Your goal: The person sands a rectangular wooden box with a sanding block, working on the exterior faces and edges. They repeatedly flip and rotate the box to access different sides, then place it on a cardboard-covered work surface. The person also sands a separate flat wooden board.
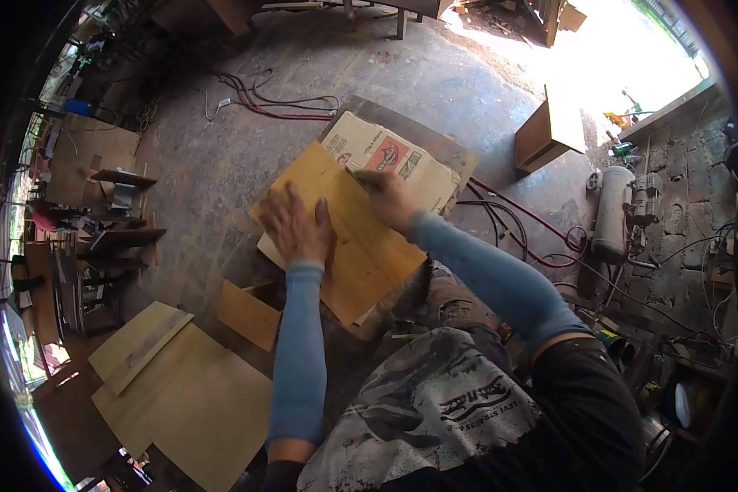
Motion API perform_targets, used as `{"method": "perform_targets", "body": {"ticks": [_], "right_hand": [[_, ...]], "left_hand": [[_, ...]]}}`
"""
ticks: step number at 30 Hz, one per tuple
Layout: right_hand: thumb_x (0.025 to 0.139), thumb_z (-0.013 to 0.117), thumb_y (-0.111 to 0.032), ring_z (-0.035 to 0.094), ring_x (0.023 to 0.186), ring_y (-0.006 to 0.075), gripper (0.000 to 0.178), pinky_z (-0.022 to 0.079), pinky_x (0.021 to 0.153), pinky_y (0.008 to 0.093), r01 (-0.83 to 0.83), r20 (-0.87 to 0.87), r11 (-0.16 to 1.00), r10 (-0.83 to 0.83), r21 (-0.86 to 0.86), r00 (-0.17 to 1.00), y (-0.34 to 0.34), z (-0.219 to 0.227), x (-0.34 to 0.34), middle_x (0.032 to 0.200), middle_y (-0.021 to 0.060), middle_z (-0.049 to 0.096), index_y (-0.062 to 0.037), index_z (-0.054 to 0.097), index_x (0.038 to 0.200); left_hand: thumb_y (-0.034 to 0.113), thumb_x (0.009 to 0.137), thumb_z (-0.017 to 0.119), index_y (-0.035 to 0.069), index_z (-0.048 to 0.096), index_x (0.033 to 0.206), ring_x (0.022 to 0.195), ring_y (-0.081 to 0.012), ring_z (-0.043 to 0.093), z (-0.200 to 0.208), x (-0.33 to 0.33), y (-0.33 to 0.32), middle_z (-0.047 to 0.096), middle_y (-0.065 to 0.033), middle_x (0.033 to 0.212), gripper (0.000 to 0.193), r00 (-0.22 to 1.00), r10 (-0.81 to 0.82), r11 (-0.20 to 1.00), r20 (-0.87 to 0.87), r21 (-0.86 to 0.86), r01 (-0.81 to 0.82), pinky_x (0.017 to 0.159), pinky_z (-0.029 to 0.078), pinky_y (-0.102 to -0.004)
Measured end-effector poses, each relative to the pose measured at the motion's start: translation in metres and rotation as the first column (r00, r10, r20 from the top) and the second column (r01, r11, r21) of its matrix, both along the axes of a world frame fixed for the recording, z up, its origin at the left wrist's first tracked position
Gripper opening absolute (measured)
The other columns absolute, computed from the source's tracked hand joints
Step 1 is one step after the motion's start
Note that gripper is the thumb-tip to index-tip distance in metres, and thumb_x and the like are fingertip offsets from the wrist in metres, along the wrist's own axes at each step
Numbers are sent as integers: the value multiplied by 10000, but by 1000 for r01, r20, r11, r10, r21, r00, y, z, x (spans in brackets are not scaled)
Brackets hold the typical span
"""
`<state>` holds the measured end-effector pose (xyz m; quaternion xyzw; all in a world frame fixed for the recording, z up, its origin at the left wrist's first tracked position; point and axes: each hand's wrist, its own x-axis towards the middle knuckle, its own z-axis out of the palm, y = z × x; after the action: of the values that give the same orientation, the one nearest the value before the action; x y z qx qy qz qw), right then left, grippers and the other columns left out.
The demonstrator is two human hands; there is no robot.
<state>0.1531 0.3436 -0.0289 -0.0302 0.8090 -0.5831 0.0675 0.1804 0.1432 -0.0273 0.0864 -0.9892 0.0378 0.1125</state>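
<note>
A yellowish-brown wooden panel [369,258] lies tilted across a flattened printed cardboard box [425,182] in front of me. My left hand [297,231] rests flat on the panel's left part with its fingers spread. At the panel's upper right edge, my right hand [392,201] is closed, its fingers curled round something small and greyish that I cannot make out. Beneath the cardboard, part of a dark board [447,148] shows. Both forearms wear blue sleeves.
Plywood sheets [201,402] and a small wooden box [248,316] lie at lower left. Red hoses [275,102] cross the concrete floor. An air compressor tank [612,215] stands by the brick wall at right, near a wooden piece [549,138]. Boards are stacked far left.
</note>
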Motion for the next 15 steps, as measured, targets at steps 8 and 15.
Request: {"method": "perform_targets", "body": {"ticks": [8,15], "right_hand": [[935,504,-46,715,1073,308,374,531,972,378,-94,314,948,193,-304,930,-19,5,-18,1143,239,730,-31,711,1247],[953,504,-30,677,1153,324,372,505,1018,401,-250,110,824,350,-508,930,-25,7,-26,1232,230,710,25,659,1287]], "left_hand": [[562,1006,477,53,378,1555,1423,-456,364,-4,-47,-19,434,-276,1501,756,999,13,991,46,133,-19,1223,232,-565],[527,1004,496,39,354,1565,1413,-489,359,-5,-37,-37,416,-294,1518,756,998,12,993,55,116,-18,1214,238,-565]]}}
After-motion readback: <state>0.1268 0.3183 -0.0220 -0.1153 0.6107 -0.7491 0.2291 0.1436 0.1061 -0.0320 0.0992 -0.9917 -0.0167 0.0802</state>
